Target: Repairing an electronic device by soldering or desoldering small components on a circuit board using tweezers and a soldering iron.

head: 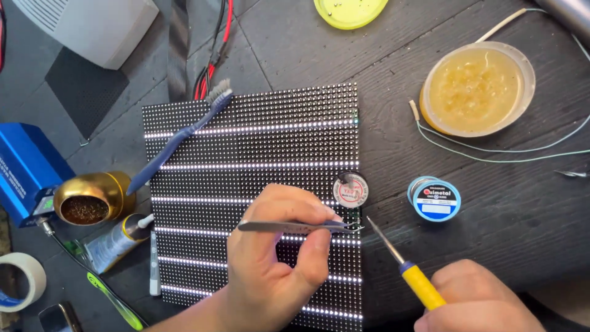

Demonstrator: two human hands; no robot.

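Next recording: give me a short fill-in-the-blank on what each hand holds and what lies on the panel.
1. The left hand pinches metal ____ over the black LED matrix panel.
2. The right hand holds a soldering iron with a ____ grip.
3. A blue ____ lies on the panel's upper left corner.

Missing: tweezers; yellow; toothbrush

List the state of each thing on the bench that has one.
LED panel: flat, some rows lit.
Tweezers: pinched in left hand, tips at panel's right edge.
Soldering iron: held in right hand, tip raised off panel.
Flux tub: open.
Toothbrush: lying on panel.
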